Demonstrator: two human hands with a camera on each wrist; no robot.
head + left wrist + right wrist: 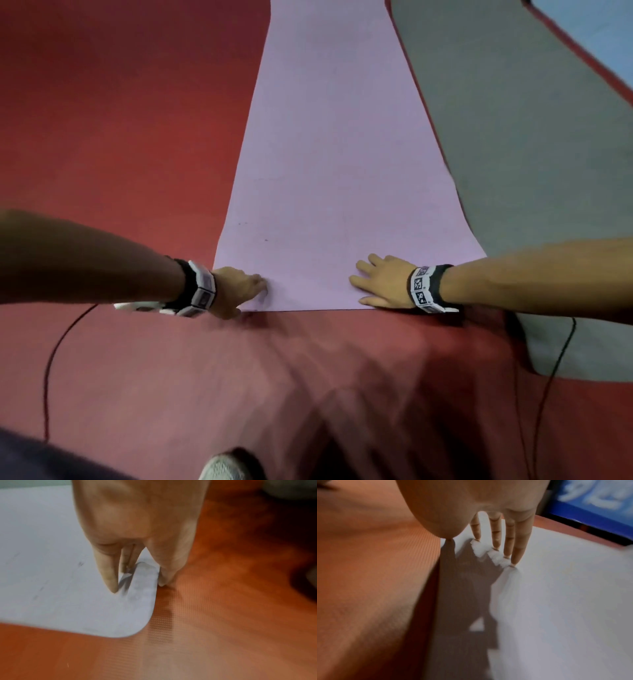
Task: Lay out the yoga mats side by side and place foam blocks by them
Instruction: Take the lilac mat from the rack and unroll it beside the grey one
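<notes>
A lilac yoga mat [329, 171] lies unrolled down the middle of the red floor, its near end at my hands. A grey yoga mat [531, 154] lies along its right side, its near end reaching closer to me. My left hand [251, 296] is at the lilac mat's near left corner. In the left wrist view its straight fingers [109, 580] press down on the lilac mat [51, 588], while the thumb touches the floor beside the edge. My right hand [366, 284] lies flat with fingers spread near the mat's right corner, and its fingertips [494, 545] press the lilac mat [556, 601].
Ribbed red floor matting [120, 120] surrounds both mats. Thin dark cables run from my wrists across the floor at left [51, 359] and right [555, 370]. The toe of a light shoe [222, 466] shows at the bottom edge. A blue surface [599, 31] lies beyond the grey mat.
</notes>
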